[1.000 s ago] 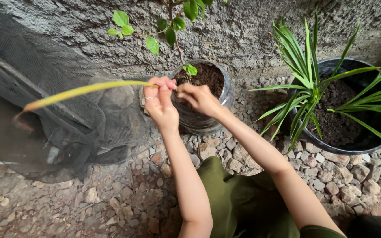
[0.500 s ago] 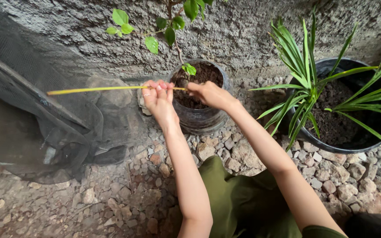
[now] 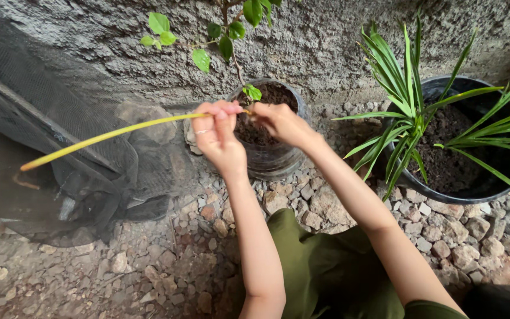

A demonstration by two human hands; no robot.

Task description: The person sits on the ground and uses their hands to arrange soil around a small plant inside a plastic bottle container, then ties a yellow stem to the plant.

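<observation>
I see two bare hands working over a clear pot (image 3: 270, 155) of dark soil at the far centre, against a rough wall (image 3: 326, 41). My left hand (image 3: 219, 137) is closed around a long yellow leaf (image 3: 110, 136), which slants down to the left over black netting (image 3: 60, 159). My right hand (image 3: 280, 123) pinches the leaf's other end just above the soil. The leaf looks already free of any plant but is not yet put down. Count: one yellow leaf, two pots, one a black pot (image 3: 473, 192) at right holding a spiky green plant (image 3: 408, 106), and a small leafy stem (image 3: 231, 41) in the clear one.
</observation>
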